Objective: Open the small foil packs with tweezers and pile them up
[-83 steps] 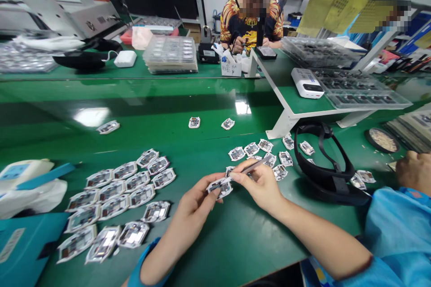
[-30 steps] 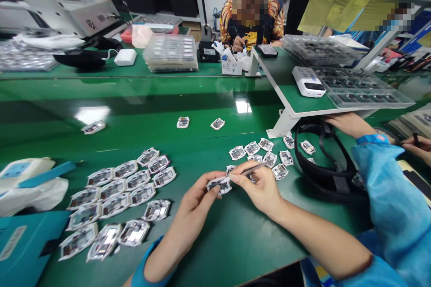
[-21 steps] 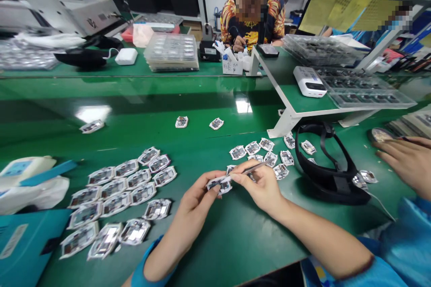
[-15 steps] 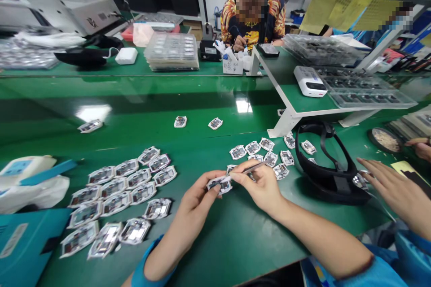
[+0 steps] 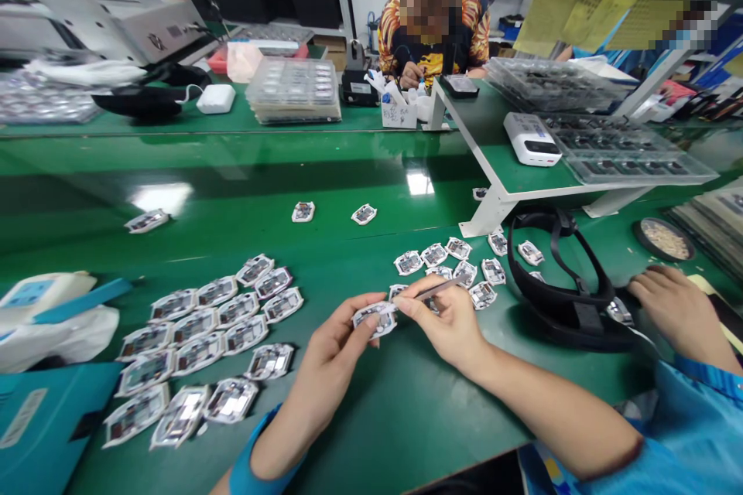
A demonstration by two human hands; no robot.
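My left hand (image 5: 333,348) pinches a small white-edged circuit module (image 5: 374,317) just above the green bench (image 5: 377,410). My right hand (image 5: 450,321) is closed on thin metal tweezers (image 5: 434,290), whose tip meets the module's right edge. Left of my hands lie several finished-looking modules (image 5: 200,336) in rows. Beyond my right hand sits a looser group of modules (image 5: 458,263).
Three single modules (image 5: 303,211) lie on the shiny conveyor belt. A black headband (image 5: 560,294) rests at right, where a co-worker's hand (image 5: 676,309) in a blue sleeve touches it. A raised shelf (image 5: 505,178) holds a white device and clear trays. A person sits opposite.
The modules on the belt have drifted left. The co-worker's hand at right has moved in and come down by the black headband. My own hands have barely shifted.
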